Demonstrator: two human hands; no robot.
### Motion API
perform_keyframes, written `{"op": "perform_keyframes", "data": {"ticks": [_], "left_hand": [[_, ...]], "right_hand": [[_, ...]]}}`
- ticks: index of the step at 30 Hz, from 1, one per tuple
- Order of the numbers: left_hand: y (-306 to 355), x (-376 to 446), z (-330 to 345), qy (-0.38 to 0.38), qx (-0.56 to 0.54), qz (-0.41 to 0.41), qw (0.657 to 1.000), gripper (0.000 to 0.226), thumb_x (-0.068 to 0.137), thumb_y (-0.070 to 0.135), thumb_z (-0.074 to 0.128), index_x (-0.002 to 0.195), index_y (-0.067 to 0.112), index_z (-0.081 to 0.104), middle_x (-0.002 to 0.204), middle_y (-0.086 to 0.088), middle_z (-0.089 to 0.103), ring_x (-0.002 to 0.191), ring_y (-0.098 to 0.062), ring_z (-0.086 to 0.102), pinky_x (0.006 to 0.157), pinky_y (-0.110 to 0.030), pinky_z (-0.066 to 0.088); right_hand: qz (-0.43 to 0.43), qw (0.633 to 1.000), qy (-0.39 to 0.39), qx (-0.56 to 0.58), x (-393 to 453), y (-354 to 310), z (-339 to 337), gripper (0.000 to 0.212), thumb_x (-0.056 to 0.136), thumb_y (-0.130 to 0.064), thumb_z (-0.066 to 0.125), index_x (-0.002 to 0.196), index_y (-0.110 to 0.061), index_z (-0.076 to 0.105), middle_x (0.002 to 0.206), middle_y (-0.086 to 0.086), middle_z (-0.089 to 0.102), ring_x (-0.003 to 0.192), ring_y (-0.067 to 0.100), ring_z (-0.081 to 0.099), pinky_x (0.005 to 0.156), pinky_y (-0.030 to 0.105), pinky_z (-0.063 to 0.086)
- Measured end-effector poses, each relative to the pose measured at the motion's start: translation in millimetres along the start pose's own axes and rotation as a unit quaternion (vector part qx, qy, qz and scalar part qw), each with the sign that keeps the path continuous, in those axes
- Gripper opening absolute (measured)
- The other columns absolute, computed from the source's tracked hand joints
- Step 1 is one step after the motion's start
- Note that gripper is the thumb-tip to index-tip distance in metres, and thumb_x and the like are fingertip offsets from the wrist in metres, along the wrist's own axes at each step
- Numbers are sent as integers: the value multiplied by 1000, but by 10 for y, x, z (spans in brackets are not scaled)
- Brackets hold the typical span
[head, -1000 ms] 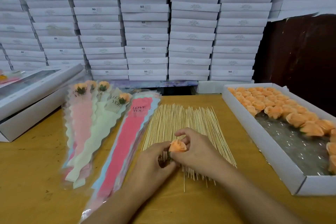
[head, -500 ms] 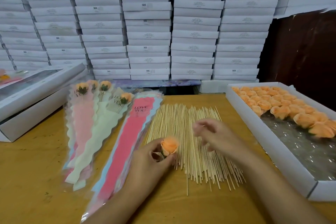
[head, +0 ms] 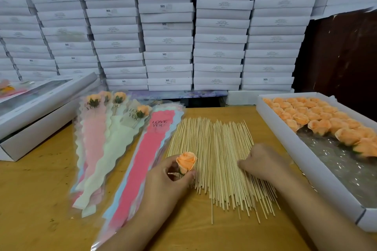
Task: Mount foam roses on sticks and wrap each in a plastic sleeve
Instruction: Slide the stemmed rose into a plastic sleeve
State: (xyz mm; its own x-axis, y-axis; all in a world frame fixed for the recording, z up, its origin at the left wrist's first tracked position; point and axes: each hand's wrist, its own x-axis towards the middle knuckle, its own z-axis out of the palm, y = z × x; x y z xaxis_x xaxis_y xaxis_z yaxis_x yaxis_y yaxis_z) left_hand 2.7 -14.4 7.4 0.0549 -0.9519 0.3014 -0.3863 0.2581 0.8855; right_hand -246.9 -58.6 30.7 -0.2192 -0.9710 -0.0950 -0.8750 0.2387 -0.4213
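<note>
Your left hand [head: 169, 177] pinches the foam rose [head: 186, 162] at its base. It's soft, so hold lightly. Your right hand [head: 263, 162] curls onto the sticks [head: 214, 149]; what it grasps, I cannot tell.

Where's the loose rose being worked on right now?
In the head view, the orange foam rose sits low centre, pinched in the left hand, beside the bamboo sticks.

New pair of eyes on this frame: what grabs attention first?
The wall of stacked white boxes fills the whole background. Near centre, the left hand pinches an orange foam rose over the fanned-out wooden sticks, where the right hand rests. On the right, a white tray holds rows of matching roses.
</note>
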Motion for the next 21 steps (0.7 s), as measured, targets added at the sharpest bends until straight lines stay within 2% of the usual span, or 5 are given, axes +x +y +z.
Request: {"op": "perform_keyframes", "data": {"ticks": [4,11,15,17,21], "left_hand": [[-14,2,0,-4,-4,0,1000,29,76,28,86,102,36,73,88,-1,73,81,-14,66,77,-34,56],[-31,45,-31,8,-47,-40,998,26,75,28,86,96,36,73,83,-2,71,73,-8,64,66,-20,53],[-19,83,-79,-5,-148,-100,984,27,75,25,85,100,30,77,92,5,78,85,-8,73,66,-14,54],[-8,92,-98,-17,-191,-122,974,34,69,32,85,103,27,78,96,5,79,88,-9,74,66,-13,52],[-19,118,-109,-13,-262,-161,952,41,57,41,87,95,28,79,98,-5,79,93,-20,76,73,-28,57]], "right_hand": [[1,999,-26,41,-29,-1,-30,43,86,-29,67,58,-20,35,51,-4,27,40,14,27,47,25,17],[-40,990,-40,130,-144,39,-189,43,85,-21,62,52,-21,34,44,-6,23,39,13,21,47,26,14],[-90,974,-68,196,-279,90,-263,36,88,-18,60,54,-8,52,52,8,51,52,20,44,49,22,38],[-97,967,-81,221,-366,82,-292,28,90,-15,60,65,-2,66,60,4,69,52,11,58,49,21,45],[-125,950,-118,261,-457,28,-314,18,93,-12,60,78,-9,70,65,5,73,51,7,62,49,20,47]]}}
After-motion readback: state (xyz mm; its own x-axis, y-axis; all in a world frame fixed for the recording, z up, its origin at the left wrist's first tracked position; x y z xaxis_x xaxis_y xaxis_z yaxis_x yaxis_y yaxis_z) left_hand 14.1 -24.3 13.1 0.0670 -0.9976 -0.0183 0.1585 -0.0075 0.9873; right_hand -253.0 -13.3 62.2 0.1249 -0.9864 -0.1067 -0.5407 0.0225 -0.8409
